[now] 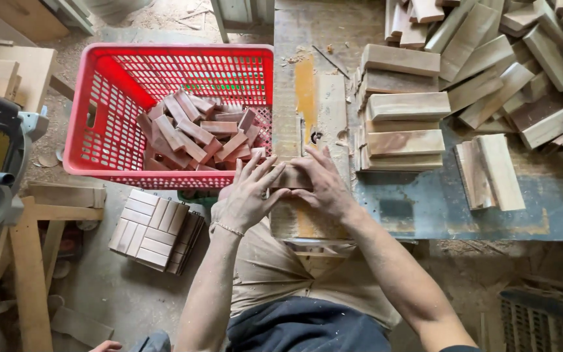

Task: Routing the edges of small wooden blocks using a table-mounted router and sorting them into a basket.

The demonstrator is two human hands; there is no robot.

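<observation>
Woodworking shop: sawdust, stacked wood blocks
</observation>
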